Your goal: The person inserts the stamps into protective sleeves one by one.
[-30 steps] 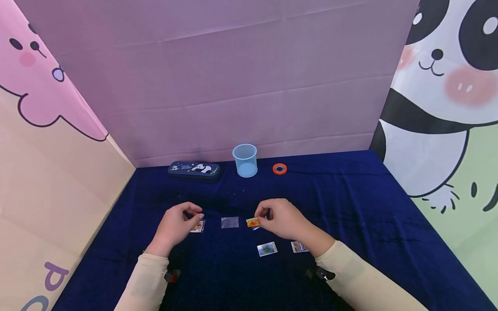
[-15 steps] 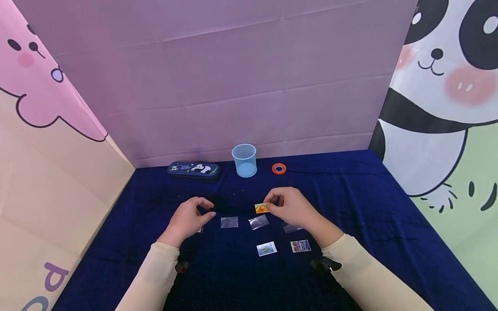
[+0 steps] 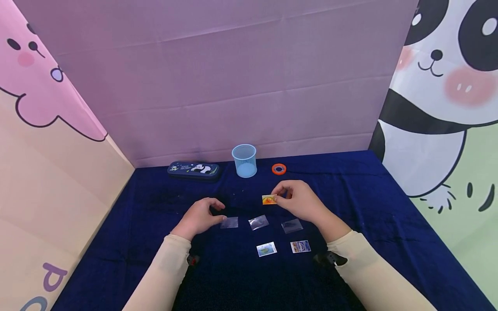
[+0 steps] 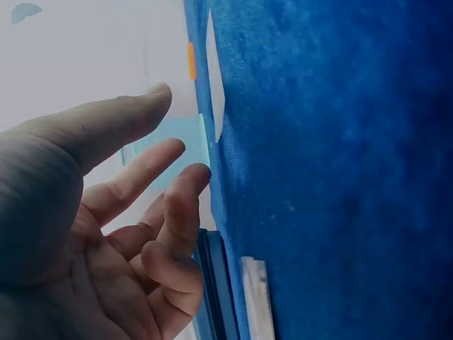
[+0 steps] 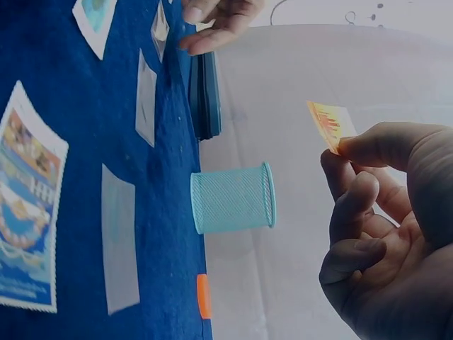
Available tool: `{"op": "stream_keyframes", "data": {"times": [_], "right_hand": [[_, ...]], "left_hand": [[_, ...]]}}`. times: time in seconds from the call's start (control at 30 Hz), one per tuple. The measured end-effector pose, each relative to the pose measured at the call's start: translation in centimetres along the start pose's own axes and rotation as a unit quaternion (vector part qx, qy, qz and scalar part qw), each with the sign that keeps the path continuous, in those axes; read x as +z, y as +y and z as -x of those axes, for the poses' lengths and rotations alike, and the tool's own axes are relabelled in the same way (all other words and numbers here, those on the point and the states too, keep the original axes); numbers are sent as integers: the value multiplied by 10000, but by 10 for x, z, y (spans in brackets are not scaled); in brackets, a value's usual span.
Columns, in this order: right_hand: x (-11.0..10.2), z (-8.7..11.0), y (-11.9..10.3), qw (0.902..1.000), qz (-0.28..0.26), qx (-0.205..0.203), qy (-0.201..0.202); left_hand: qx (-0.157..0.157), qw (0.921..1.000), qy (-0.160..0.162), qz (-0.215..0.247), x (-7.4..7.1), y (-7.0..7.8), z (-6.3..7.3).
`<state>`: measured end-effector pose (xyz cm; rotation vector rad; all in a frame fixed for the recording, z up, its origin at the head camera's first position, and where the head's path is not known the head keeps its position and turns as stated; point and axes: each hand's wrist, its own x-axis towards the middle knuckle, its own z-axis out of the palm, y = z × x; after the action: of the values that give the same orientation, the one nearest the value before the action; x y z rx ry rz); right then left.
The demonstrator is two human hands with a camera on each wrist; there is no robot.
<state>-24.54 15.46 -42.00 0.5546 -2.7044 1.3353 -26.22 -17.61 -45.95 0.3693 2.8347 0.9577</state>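
My right hand point(image 3: 298, 199) pinches a small yellow-orange stamp point(image 3: 269, 199) between thumb and forefinger, above the cloth. In the right wrist view that stamp point(image 5: 327, 126) stands tilted, clear of everything else. My left hand point(image 3: 199, 217) hovers over the table with thumb and fingers apart and nothing between them. Its thumb tip lies near or over the edge of a clear plastic sleeve point(image 3: 230, 222). Two more clear sleeves, a middle one point(image 3: 258, 222) and a right one point(image 3: 292, 226), lie in the same row. Nearer me are a blue-green stamp point(image 3: 266, 249) and a multicoloured stamp point(image 3: 301, 246) with serrated edges.
Along the back of the dark blue cloth point(image 3: 350, 185) stand a panda pencil case point(image 3: 193, 170), a light blue mesh cup point(image 3: 245, 161) and an orange tape roll point(image 3: 279, 169). A pale flat piece point(image 4: 258, 297) lies on the cloth in the left wrist view. Fabric walls surround the table.
My right hand has lifted the yellow-orange stamp off the middle sleeve and moved it back and right. My left hand has shifted right, now covering the stamp seen beneath it earlier.
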Motion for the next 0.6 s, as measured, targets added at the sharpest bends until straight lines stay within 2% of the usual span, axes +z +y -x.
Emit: {"op": "stream_keyframes", "data": {"times": [0.23,0.47,0.6], "right_hand": [[-7,-2,4,9999,51,28,103],[-10,-1,4,9998,37,143,118],[-10,-2,4,9999,-3,150,84]], "left_hand": [[-85,9992,-337,210,2,-4,-4],[7,9985,-524,175,4,-11,-8],[-45,9981,-582,175,4,-11,-6]]}}
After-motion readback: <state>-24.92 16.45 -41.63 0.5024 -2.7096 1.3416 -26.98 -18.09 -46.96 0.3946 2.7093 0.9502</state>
